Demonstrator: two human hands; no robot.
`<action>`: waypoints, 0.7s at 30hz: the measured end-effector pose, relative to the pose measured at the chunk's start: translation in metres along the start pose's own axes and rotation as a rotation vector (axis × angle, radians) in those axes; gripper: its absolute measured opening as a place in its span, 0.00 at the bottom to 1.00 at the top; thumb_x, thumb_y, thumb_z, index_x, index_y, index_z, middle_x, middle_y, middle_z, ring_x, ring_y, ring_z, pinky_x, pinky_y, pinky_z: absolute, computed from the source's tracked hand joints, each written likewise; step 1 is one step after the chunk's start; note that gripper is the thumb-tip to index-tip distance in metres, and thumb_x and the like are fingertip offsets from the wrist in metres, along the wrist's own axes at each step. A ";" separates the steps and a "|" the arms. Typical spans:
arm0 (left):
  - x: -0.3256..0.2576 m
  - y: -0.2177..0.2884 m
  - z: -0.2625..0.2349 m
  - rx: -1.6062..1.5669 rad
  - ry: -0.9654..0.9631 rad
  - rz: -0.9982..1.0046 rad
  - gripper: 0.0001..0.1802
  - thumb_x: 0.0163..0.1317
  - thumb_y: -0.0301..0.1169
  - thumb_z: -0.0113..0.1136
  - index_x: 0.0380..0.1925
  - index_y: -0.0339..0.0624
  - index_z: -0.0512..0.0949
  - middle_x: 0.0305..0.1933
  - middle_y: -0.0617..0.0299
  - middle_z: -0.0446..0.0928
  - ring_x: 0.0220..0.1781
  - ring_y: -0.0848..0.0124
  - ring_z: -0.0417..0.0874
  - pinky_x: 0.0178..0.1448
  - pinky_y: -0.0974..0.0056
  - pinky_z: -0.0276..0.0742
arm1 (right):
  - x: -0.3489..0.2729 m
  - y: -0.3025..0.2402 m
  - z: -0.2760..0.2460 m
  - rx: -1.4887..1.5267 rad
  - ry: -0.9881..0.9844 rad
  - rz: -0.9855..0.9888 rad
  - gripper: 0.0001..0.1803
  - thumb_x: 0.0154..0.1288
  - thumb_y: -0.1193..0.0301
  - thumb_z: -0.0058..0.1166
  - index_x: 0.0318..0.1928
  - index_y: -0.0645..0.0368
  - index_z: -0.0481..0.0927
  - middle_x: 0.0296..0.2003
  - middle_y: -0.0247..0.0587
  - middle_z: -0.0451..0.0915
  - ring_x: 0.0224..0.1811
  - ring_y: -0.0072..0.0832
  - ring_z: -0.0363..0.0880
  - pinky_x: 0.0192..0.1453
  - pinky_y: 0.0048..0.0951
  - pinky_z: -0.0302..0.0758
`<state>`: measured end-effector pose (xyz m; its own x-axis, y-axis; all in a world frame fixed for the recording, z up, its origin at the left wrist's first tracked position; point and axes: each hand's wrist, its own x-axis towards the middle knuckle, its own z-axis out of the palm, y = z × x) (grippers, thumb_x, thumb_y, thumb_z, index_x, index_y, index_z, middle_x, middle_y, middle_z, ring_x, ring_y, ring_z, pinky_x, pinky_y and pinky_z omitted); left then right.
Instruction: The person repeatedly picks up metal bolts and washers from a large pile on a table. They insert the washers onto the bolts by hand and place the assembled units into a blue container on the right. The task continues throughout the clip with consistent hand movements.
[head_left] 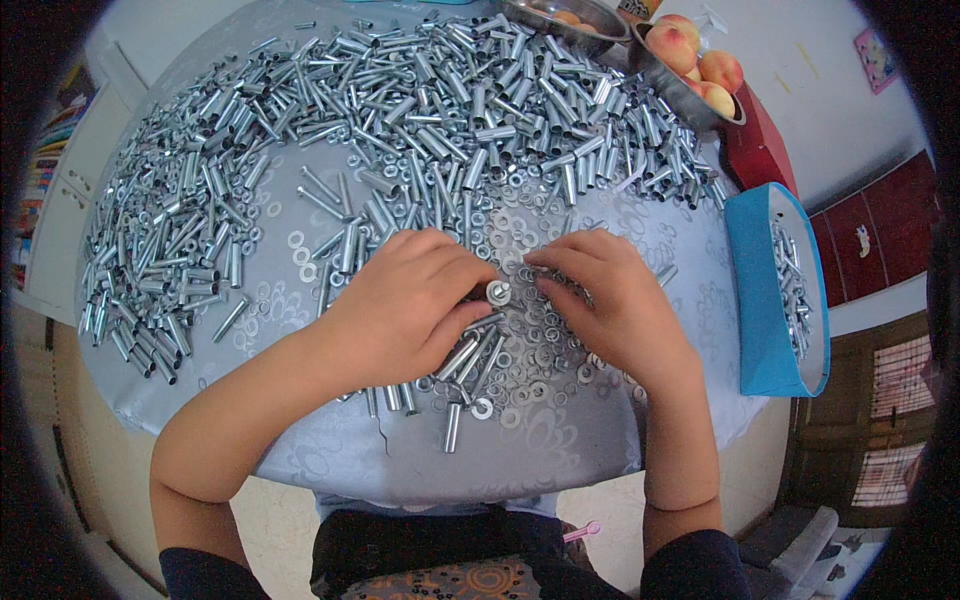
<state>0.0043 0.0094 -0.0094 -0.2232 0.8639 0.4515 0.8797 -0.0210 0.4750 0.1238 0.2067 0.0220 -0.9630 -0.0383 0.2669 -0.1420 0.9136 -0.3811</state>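
Note:
My left hand (415,300) is closed, thumb and fingers pinching a metal bolt. Its washer-ringed end (498,292) points toward my right hand; the rest of it is hidden in my grip. Just to the right, my right hand (615,300) hovers low over loose flat washers (540,345), its thumb and index finger curved and apart. I see nothing held between them. Under and beside my left hand lie metal sleeves (458,358) and more bolts. One sleeve (452,428) lies nearer the table's front edge with a washer (482,408) by it.
A large heap of metal sleeves and bolts (400,90) spreads over the far and left parts of the cloth-covered table (340,440). At right stands a blue fabric bin (755,300) with assembled bolts (790,290) inside. Metal bowls hold peaches (720,70) at the far right, near a red box (757,140).

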 end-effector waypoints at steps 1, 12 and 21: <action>0.000 0.000 0.000 -0.001 -0.003 -0.001 0.14 0.56 0.29 0.62 0.42 0.39 0.76 0.41 0.55 0.77 0.46 0.54 0.76 0.53 0.54 0.68 | 0.000 0.000 -0.001 -0.011 0.000 -0.005 0.13 0.54 0.77 0.60 0.42 0.60 0.81 0.38 0.44 0.79 0.43 0.43 0.77 0.50 0.38 0.73; 0.000 0.000 0.000 -0.004 -0.011 0.001 0.14 0.56 0.30 0.61 0.43 0.39 0.76 0.41 0.55 0.77 0.46 0.54 0.76 0.53 0.54 0.67 | 0.000 0.008 -0.007 -0.091 0.013 0.087 0.11 0.53 0.73 0.58 0.39 0.59 0.82 0.34 0.45 0.81 0.40 0.45 0.78 0.47 0.42 0.73; 0.001 0.000 0.002 0.037 0.027 0.023 0.11 0.57 0.29 0.60 0.40 0.40 0.77 0.39 0.58 0.78 0.46 0.58 0.76 0.50 0.56 0.68 | -0.002 0.009 -0.011 0.062 -0.061 0.123 0.12 0.55 0.80 0.56 0.41 0.65 0.81 0.35 0.49 0.79 0.39 0.44 0.79 0.47 0.37 0.74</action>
<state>0.0049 0.0111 -0.0103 -0.2136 0.8493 0.4828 0.8995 -0.0219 0.4365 0.1269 0.2190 0.0275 -0.9859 0.0462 0.1611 -0.0341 0.8861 -0.4623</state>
